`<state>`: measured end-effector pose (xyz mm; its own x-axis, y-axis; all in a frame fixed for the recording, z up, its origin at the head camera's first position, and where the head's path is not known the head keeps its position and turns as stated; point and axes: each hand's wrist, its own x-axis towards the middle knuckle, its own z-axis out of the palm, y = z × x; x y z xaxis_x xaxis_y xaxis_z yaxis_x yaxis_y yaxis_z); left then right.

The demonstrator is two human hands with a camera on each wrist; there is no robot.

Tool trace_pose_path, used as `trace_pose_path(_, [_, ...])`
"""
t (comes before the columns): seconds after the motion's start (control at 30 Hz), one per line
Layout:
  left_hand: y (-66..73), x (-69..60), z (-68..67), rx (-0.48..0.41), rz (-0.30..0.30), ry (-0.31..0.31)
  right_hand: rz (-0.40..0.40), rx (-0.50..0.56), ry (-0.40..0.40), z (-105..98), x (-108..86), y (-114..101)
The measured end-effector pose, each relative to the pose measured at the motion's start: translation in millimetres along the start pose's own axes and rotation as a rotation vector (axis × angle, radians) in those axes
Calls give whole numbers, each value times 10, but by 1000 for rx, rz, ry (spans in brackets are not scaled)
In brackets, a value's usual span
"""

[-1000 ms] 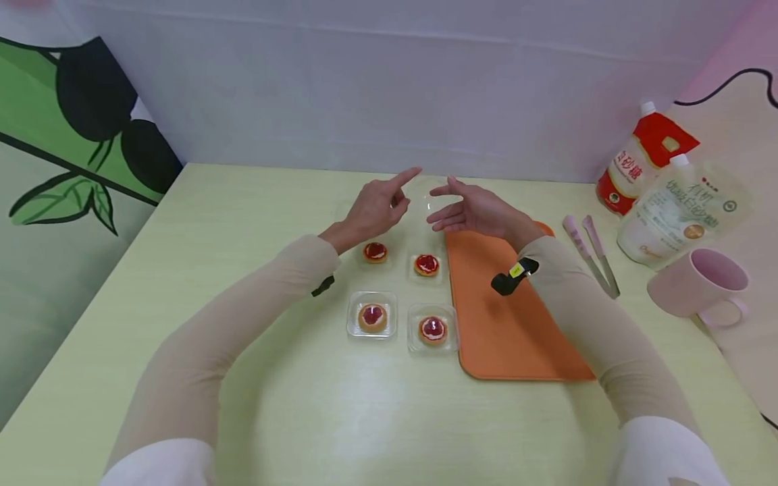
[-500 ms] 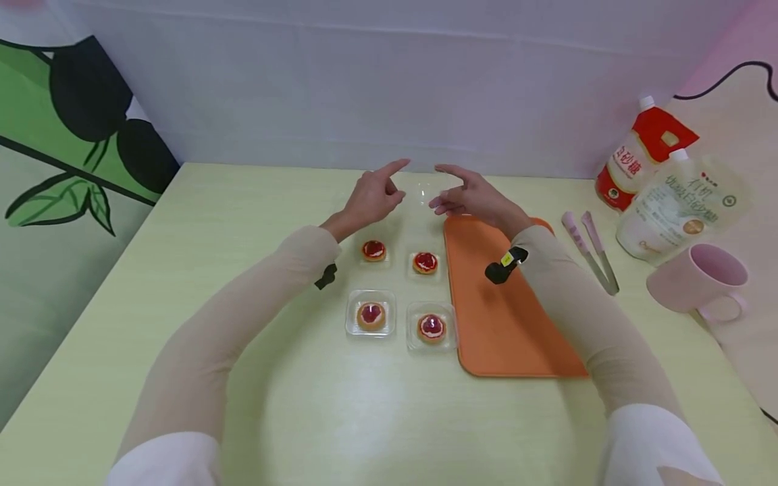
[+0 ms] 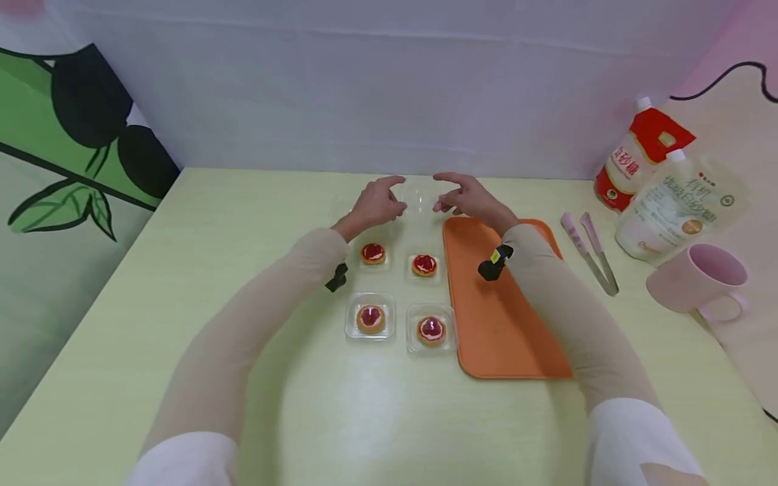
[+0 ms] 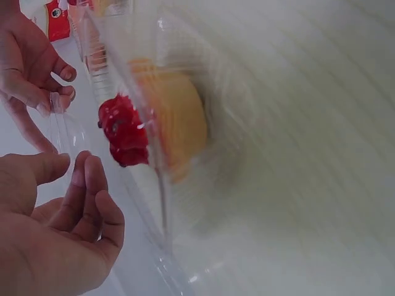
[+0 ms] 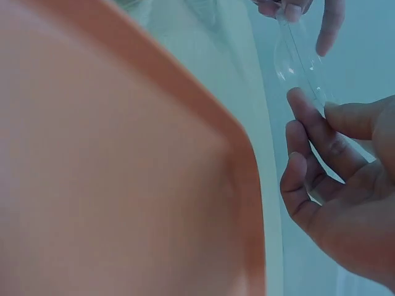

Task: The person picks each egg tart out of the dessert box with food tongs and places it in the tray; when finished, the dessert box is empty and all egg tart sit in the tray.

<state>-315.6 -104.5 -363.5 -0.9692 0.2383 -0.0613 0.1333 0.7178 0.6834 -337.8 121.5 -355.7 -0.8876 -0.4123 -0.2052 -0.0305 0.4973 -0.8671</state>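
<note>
Clear plastic piece held up between left grip and right grip.
Both grips narrow, thumb and fingertips pinching opposite edges. Four boxed tarts on the table, nearer the person than the grips. Orange tray below and nearside of right grip; tongs, mug farther right of it.

Red-and-white pouch: 砂糖 legible, character before it partly curved out of view. Pale pouch: 有机 above, line below ending 白砂糖; rest too small. Yellow sticker on black right-wrist device: marking unreadable.
</note>
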Motion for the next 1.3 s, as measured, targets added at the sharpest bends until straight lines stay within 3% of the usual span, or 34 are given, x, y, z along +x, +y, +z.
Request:
trace_pose_path(0.2, [-2,-3,81,46,-35,-30,37,-37,13,28,27,89])
trace_pose_path(0.4, [11,2,113,103,-64,-38,24,-50,0,41,41,138])
trace_pose_path(0.93, [24,68,91,165,-137,-162,45,-278,6,120,123,93])
trace_pose_path(1.3, [62,32,20,233,-86,-119,40,-335,52,80,81,63])
